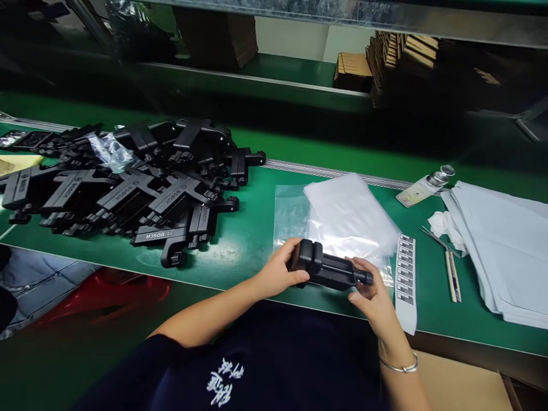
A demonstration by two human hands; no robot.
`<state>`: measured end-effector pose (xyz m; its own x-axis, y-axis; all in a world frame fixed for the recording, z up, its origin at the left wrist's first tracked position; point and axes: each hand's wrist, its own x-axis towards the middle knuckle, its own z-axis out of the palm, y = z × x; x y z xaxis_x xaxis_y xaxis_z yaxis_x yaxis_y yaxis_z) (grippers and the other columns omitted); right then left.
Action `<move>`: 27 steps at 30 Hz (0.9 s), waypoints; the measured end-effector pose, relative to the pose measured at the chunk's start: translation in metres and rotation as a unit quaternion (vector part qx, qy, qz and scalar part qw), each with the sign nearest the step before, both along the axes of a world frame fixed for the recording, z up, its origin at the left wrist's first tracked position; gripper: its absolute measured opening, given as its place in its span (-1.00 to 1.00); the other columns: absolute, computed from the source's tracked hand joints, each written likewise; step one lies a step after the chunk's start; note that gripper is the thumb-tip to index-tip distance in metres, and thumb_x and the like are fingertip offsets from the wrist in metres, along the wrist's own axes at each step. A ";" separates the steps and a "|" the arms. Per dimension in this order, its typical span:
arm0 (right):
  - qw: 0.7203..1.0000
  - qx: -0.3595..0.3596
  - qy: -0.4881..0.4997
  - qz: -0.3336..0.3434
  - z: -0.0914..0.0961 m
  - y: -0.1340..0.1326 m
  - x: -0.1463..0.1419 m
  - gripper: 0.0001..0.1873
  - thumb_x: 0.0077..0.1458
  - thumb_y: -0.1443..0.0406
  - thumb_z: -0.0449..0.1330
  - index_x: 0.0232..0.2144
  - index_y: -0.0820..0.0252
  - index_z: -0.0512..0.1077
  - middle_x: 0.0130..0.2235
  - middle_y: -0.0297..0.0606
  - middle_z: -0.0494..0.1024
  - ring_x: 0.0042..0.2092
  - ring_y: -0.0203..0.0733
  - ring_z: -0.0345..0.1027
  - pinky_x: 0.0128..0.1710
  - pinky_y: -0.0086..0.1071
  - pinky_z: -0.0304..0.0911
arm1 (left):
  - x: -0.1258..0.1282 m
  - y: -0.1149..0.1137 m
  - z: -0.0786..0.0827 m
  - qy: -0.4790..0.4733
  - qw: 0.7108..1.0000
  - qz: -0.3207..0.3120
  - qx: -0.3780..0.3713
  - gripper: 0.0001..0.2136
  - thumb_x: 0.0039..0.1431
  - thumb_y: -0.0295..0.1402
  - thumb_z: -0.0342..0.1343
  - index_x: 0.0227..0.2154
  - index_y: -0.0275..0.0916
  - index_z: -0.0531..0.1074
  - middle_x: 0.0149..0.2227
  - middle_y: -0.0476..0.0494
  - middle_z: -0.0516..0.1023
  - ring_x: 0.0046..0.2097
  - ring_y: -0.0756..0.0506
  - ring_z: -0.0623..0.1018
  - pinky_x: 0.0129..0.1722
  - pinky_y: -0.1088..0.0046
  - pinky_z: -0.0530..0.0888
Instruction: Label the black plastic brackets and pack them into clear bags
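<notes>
A black plastic clamp bracket (331, 269) is held between my two hands, just above the front edge of the bench. My left hand (280, 273) grips its thick left end, thumb on the near side and fingers partly hidden behind it. Around the small knob at the right end, the fingers of my right hand (371, 291) are curled, with the thumb below. Beneath and behind the bracket lies a stack of clear plastic bags (349, 208). A strip of printed labels (406, 279) rests just right of my right hand.
A pile of similar black brackets (171, 194), several marked BOSCH, covers the bench's left. To the right are a pump bottle (423, 187), tweezers (432, 237), a utility knife (452, 277) and white sheets (505, 251). Flat cardboard (353, 68) stands on the back shelf. A red stool (107, 294) is below left.
</notes>
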<state>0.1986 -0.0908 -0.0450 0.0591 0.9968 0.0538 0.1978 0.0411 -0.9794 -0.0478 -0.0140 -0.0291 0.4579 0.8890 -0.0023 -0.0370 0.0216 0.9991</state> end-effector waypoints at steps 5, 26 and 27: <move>0.998 0.027 -0.044 -0.036 0.001 -0.001 -0.001 -0.50 -0.01 0.08 0.37 -0.04 0.08 0.40 0.01 -0.08 0.53 0.03 0.06 0.45 0.00 -0.05 0.42 | -0.009 0.006 0.006 -0.004 0.987 -0.115 0.112 -0.41 -0.06 -0.13 0.36 0.04 -0.14 0.33 0.05 -0.27 0.46 0.18 -0.33 0.39 0.16 0.10 0.30; 0.996 -0.006 -0.065 -0.058 0.003 0.006 -0.011 -0.39 -0.07 0.12 0.41 0.01 0.07 0.32 -0.11 -0.09 0.59 -0.08 0.05 0.53 -0.08 -0.07 0.45 | -0.024 0.010 0.022 0.037 0.998 -0.058 -0.002 -0.29 -0.12 -0.32 0.39 0.12 -0.12 0.21 0.06 -0.24 0.47 0.12 -0.28 0.46 0.14 0.10 0.33; 0.997 -0.009 -0.063 -0.054 0.002 0.006 -0.012 -0.39 -0.05 0.13 0.40 0.03 0.07 0.31 -0.08 -0.07 0.58 -0.05 0.06 0.51 -0.05 -0.05 0.44 | -0.025 0.010 0.022 0.038 0.997 -0.064 0.010 -0.28 -0.12 -0.32 0.38 0.13 -0.13 0.21 0.06 -0.24 0.48 0.12 -0.28 0.47 0.15 0.11 0.32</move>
